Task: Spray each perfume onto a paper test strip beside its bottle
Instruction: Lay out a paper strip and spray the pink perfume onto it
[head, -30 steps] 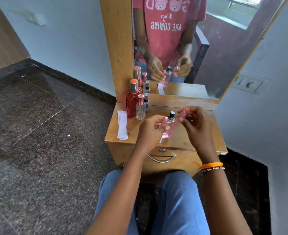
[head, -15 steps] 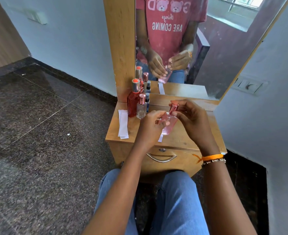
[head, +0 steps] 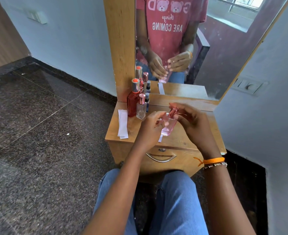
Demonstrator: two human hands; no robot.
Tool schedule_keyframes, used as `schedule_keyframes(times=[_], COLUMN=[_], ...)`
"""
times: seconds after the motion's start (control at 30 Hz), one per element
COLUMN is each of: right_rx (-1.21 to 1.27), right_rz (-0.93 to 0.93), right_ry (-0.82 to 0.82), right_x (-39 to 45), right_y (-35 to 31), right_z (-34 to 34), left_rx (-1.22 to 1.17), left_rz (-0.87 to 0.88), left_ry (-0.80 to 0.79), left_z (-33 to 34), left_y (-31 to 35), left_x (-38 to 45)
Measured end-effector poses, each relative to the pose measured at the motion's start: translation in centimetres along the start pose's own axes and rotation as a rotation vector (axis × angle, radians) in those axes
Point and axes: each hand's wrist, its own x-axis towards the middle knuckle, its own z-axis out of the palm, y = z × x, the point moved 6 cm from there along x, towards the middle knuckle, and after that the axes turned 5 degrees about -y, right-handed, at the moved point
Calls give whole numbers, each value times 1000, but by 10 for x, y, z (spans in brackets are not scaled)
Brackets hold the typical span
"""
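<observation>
A pink glass perfume bottle [head: 169, 127] is held tilted above the wooden dresser top [head: 182, 138]. My left hand [head: 150, 128] grips its body. My right hand [head: 189, 119] pinches the pink cap [head: 173, 111] on the bottle's neck. A white paper strip [head: 160, 138] lies under the bottle, mostly hidden. At the back left stand a tall red bottle [head: 133, 102], a small clear bottle with a rose cap [head: 141, 109] and a small dark spray bottle [head: 147, 100]. A stack of white paper strips [head: 123, 123] lies at the left edge.
A mirror [head: 199, 48] rises behind the dresser and reflects the hands and bottles. A drawer with a metal handle [head: 161, 157] is below the top. My knees in blue jeans [head: 173, 192] are in front. A wall socket [head: 249, 85] is on the right wall.
The cap was off in my right hand, beside the bare black nozzle. It now sits on the bottle's neck, and both hands have moved slightly away from me.
</observation>
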Motion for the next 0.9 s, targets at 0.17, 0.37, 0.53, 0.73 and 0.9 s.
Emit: schedule_keyframes(times=[0.17, 0.37, 0.53, 0.73, 0.9], right_rx=[-70, -21, -80, -113, -76], right_rz=[32, 77, 71, 98, 130], right_ry=[84, -77, 22, 287, 459], right_x=[1, -11, -14, -9, 1], right_y=[3, 15, 23, 31, 36], right_z=[-5, 6, 7, -5, -6], left_rx=[-15, -70, -52, 199, 506], left_rz=[-17, -50, -28, -6, -89], left_ry=[-25, -14, -28, 143, 111], left_z=[4, 2, 2, -11, -2], left_y=[0, -2, -2, -14, -37], left_x=[0, 0, -1, -7, -16])
